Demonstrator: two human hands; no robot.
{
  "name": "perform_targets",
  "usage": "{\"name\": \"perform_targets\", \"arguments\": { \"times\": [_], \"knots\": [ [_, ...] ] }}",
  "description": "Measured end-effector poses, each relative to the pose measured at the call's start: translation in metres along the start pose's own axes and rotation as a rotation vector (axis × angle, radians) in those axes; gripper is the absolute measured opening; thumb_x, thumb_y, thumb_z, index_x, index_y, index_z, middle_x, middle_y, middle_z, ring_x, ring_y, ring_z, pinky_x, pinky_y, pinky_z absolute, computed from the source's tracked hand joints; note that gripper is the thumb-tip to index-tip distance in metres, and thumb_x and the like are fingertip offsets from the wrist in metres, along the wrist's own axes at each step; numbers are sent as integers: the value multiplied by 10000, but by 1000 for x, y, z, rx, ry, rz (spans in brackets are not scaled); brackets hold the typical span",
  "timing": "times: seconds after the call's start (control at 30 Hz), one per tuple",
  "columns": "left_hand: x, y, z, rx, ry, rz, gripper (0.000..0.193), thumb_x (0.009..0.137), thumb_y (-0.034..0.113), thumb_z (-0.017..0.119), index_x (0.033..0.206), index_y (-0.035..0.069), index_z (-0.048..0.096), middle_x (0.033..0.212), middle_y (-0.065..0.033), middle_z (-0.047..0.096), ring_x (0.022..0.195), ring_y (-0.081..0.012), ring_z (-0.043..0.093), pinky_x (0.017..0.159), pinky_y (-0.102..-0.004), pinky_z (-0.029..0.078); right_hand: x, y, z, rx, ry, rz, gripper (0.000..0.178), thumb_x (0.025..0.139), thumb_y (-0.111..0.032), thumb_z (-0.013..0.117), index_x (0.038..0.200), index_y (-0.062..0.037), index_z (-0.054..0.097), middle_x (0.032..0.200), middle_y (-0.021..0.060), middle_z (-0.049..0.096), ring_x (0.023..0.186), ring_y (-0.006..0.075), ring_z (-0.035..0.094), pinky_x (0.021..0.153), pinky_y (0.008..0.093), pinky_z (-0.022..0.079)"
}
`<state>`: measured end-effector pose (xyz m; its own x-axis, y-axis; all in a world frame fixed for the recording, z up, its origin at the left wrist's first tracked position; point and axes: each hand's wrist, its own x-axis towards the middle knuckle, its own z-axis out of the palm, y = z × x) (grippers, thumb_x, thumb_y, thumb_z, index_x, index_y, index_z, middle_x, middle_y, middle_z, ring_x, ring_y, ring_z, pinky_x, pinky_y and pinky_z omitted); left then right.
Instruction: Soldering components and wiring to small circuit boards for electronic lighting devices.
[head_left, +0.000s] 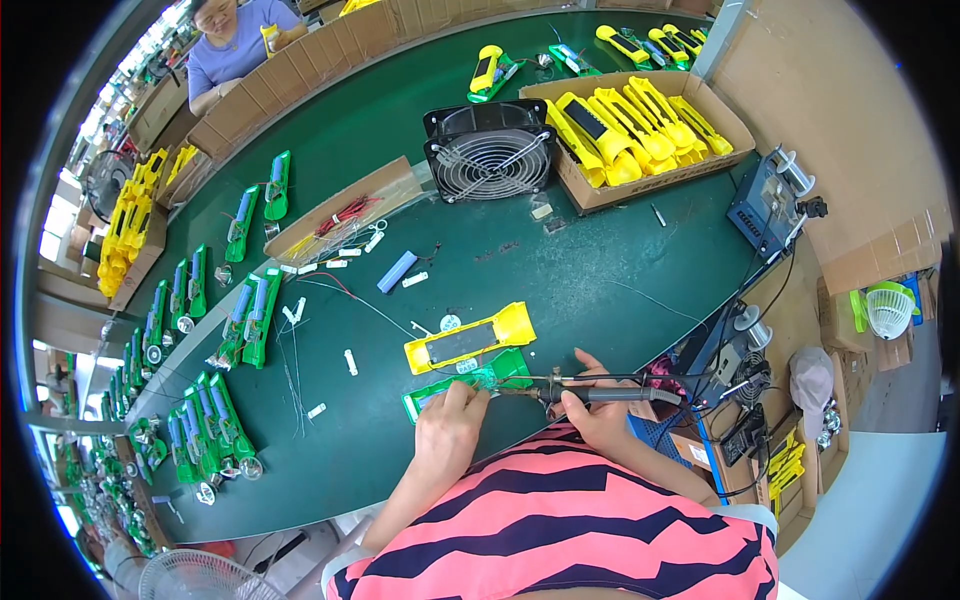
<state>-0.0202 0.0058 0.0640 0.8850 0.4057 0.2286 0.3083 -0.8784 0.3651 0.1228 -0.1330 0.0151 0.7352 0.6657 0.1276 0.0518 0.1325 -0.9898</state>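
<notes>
In front of me a green plastic casing (pixel 514 368) lies on the table, tilted toward the upper right. My left hand (pixel 450 428) is over its left part, fingertips pinched together and pointing down into it; whatever they hold is hidden. My right hand (pixel 598 408) grips a soldering iron (pixel 612 394) by its dark handle, the tip pointing left over the green casing, close to my left fingertips. A yellow casing (pixel 514 324) with a dark panel lies just beyond, against the green one. A small round white part (pixel 450 322) sits at its far edge.
A black fan (pixel 490 165) stands at the back, beside a cardboard box (pixel 660 178) of yellow casings. Right of it are a blue soldering station (pixel 765 205) and a solder spool (pixel 752 322). Green casings with batteries (pixel 262 312) line the left. A blue battery (pixel 397 272) lies mid-table; a person (pixel 235 50) sits beyond.
</notes>
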Motion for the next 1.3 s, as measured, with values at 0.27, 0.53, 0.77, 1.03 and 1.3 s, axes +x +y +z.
{"name": "perform_targets", "arguments": {
  "times": [0.27,0.53,0.77,1.03,1.3],
  "knots": [
    [1,3,2,23,2,-22,158,671,21,571,826,14,594,718,-71,468,636,-198,538,561,-307,445,6,-3,-11,40,35,53,157,729,-17,610,874,-15,551,589,13,603,754,146,588,985,493,253],
    [9,4,-9,41,147,-133,223,664,51,615,885,24,600,801,-90,494,760,-249,503,655,-353,409,7,-7,-26,111,69,12,179,773,30,527,946,60,494,1193,229,431,654,169,623,587,228,520],
    [27,-69,-6,39,81,-453,366,646,-20,527,997,68,577,785,-176,529,699,-337,566,595,-399,467,11,-10,-44,166,169,9,223,781,50,535,1000,69,492,1219,241,378,726,174,624,631,234,531],
    [-49,-41,17,-77,389,-116,412,631,56,694,950,19,436,1079,-234,463,965,-386,497,773,-415,448,42,-20,-69,75,336,-95,199,783,10,532,977,46,503,1186,250,423,624,174,623,551,220,514],
    [-7,-75,-16,-335,109,52,503,583,86,762,913,29,386,1076,-227,469,947,-379,495,802,-428,410,104,-26,-94,-55,379,-364,206,803,-4,524,1001,46,493,1050,166,491,615,158,602,512,216,490]
  ]
}}
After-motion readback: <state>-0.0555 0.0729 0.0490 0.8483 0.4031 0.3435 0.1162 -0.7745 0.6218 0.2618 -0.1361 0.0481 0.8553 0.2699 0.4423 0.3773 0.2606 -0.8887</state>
